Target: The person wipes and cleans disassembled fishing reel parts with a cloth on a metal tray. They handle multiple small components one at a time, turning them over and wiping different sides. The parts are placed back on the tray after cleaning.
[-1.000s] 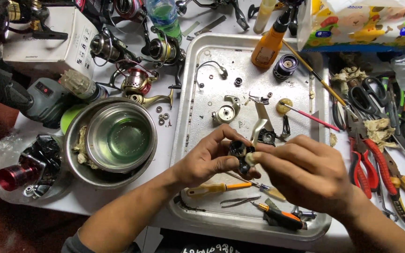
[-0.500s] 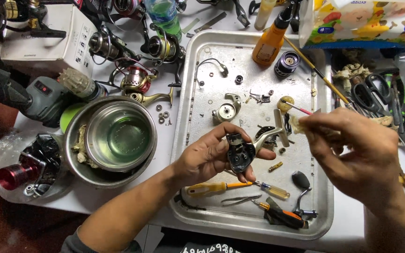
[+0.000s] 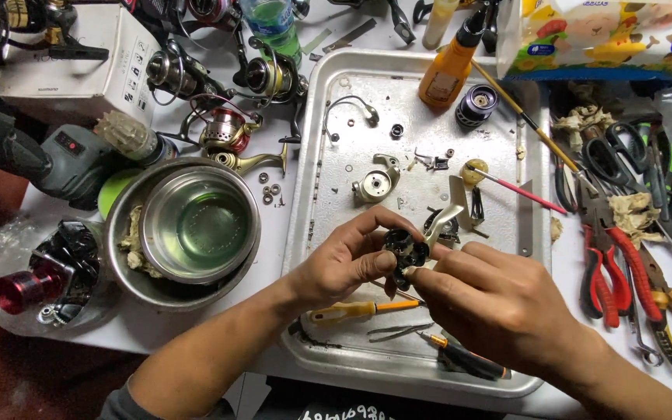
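Black reel body pinched between left hand fingertips, thumb on top, above metal tray. Right hand back from the pink-handled brush beyond the knuckles, fingers now closed on the part's near side: brushing done, fitting resumed. Wrists angled inward, palms down.

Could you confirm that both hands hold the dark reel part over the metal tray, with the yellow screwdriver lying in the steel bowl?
Not quite. The head view shows the yellow screwdriver lying in the tray, not in the bowl. Both the left hand and right hand do hold the reel part.
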